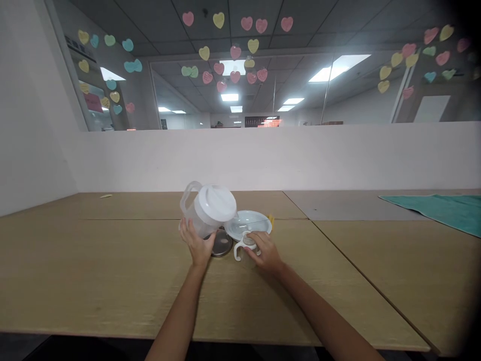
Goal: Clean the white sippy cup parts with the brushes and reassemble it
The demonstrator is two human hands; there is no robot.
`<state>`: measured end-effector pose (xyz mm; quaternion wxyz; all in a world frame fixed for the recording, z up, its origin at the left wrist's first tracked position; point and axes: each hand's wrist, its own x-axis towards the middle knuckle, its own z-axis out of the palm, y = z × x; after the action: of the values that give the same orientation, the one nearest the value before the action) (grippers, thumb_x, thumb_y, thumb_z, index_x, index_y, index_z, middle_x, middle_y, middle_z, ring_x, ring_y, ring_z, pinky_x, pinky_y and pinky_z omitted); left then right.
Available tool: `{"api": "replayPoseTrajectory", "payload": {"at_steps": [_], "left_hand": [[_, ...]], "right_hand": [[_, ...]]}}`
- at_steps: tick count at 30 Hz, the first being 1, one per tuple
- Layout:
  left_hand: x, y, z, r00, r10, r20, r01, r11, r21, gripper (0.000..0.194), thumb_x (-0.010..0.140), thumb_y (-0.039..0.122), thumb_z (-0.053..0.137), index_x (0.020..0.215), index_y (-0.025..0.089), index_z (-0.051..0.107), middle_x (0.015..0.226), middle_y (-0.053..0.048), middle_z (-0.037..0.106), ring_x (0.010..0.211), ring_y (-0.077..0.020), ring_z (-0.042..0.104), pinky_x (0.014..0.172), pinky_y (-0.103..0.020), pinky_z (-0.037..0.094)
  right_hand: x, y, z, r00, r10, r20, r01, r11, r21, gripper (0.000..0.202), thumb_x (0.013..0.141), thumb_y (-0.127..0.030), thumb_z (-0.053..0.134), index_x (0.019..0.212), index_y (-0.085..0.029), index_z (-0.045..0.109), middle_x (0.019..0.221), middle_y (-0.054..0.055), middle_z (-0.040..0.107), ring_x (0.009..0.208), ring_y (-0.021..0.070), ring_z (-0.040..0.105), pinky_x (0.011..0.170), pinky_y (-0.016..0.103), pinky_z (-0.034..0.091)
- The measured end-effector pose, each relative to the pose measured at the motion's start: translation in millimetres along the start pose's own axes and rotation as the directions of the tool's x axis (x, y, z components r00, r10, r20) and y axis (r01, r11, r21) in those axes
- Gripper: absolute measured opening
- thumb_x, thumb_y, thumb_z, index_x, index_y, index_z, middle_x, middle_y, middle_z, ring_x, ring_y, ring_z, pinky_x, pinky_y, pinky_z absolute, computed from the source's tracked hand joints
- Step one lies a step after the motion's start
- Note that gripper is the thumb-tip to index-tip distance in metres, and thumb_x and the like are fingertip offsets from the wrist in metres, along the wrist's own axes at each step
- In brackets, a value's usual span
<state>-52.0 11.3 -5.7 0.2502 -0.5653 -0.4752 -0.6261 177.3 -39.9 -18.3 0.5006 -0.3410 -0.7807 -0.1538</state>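
Observation:
My left hand [197, 245] is wrapped round the lower body of a translucent plastic pitcher [205, 218]. The pitcher is tilted to the right, its white lid [218, 202] facing up and toward me, its handle at the upper left. In my right hand [265, 249] is a small white piece with a curved, hook-like handle [238, 250] and a round top; my fingers hide part of it, and its kind is unclear. A white oval dish [244, 220] lies just behind my right hand. Between the hands, a round dark metal lid or pan [221, 243] rests partly under the pitcher.
A yellow object [271, 220] shows at the dish's right edge. A green cloth [443, 209] lies at the far right of the wooden table [112, 281]. Near the back left is a small pale scrap [106, 196]. A low white wall [263, 155] with glass above bounds the back.

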Motion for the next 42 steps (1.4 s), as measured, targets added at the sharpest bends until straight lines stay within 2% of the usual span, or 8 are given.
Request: {"api": "replayPoseTrajectory", "payload": {"at_steps": [9,23,27,30,32,35,39,42], "left_hand": [[4.2,-4.0,-4.5,0.932,-0.352,-0.081,0.357,0.933,0.051,0.103,0.064,0.053,0.070,0.141,0.011,0.014,0.141,-0.023,0.028,0.130,-0.0380,0.026,0.107,-0.054,0.021],[7.9,-9.8,-2.4,0.796,-0.594,-0.118,0.596,0.803,-0.017,0.105,0.059,0.057,0.070,0.140,0.019,0.016,0.140,-0.023,0.028,0.123,-0.0485,0.027,0.094,-0.070,0.021],[8.9,-4.6,-5.7,0.792,-0.604,-0.086,0.610,0.791,0.054,0.110,0.062,0.056,0.069,0.142,0.015,0.006,0.143,-0.027,0.020,0.126,-0.0483,0.023,0.096,-0.069,0.020],[10.6,5.7,-13.1,0.897,-0.427,-0.115,0.433,0.900,0.040,0.099,0.071,0.048,0.064,0.142,0.012,0.004,0.145,-0.025,0.014,0.132,-0.0437,0.017,0.103,-0.064,0.014],[10.5,16.0,-17.1,0.960,-0.261,-0.098,0.261,0.965,-0.018,0.081,0.078,0.040,0.058,0.141,0.013,0.015,0.144,-0.021,0.023,0.132,-0.0381,0.021,0.106,-0.058,0.016],[7.7,33.4,-13.7,0.993,-0.062,0.102,0.077,0.986,-0.149,0.043,0.085,0.031,0.046,0.125,0.015,0.044,0.121,-0.014,0.054,0.116,-0.0266,0.046,0.104,-0.048,0.026],[6.1,50.0,12.1,0.872,0.047,0.486,0.060,0.978,-0.202,0.026,0.086,0.027,0.041,0.097,0.021,0.063,0.095,-0.006,0.067,0.096,-0.0204,0.057,0.099,-0.044,0.030],[11.9,56.4,40.4,0.628,0.147,0.764,0.175,0.930,-0.323,0.029,0.083,0.029,0.042,0.097,0.020,0.065,0.094,-0.006,0.069,0.091,-0.0188,0.059,0.089,-0.034,0.039]], "right_hand": [[-1.2,0.4,0.9,1.000,0.018,0.008,-0.018,1.000,0.004,0.029,0.083,-0.032,0.054,0.106,-0.016,0.056,0.102,0.009,0.063,0.097,0.0196,0.055,0.087,0.035,0.043],[-1.8,6.4,-2.1,0.983,0.169,-0.068,-0.164,0.984,0.065,0.044,0.085,-0.041,0.047,0.120,-0.013,0.047,0.115,0.014,0.056,0.106,0.0226,0.052,0.090,0.038,0.043],[1.3,19.8,-2.2,0.818,0.504,-0.276,-0.468,0.863,0.190,0.039,0.089,-0.040,0.038,0.118,-0.015,0.046,0.111,0.012,0.055,0.097,0.0187,0.053,0.085,0.034,0.043],[-1.3,40.2,1.8,0.588,0.706,-0.394,-0.628,0.706,0.327,0.041,0.088,-0.043,0.036,0.115,-0.013,0.045,0.102,0.011,0.058,0.088,0.0175,0.056,0.077,0.029,0.045],[-5.7,54.2,4.0,0.462,0.798,-0.387,-0.734,0.589,0.339,0.044,0.086,-0.044,0.037,0.114,-0.012,0.046,0.099,0.013,0.059,0.082,0.0176,0.058,0.071,0.028,0.044],[-12.9,66.0,5.2,0.406,0.890,-0.209,-0.898,0.431,0.090,0.046,0.081,-0.043,0.043,0.113,-0.011,0.049,0.100,0.014,0.060,0.083,0.0206,0.059,0.073,0.031,0.042],[-16.7,60.5,6.9,0.469,0.880,0.075,-0.821,0.466,-0.330,0.038,0.079,-0.035,0.048,0.110,-0.015,0.054,0.101,0.012,0.062,0.098,0.0268,0.056,0.084,0.038,0.037],[-15.9,53.5,10.0,0.541,0.829,0.141,-0.719,0.543,-0.435,0.036,0.078,-0.032,0.050,0.110,-0.015,0.054,0.106,0.013,0.061,0.103,0.0282,0.054,0.085,0.039,0.037]]}}
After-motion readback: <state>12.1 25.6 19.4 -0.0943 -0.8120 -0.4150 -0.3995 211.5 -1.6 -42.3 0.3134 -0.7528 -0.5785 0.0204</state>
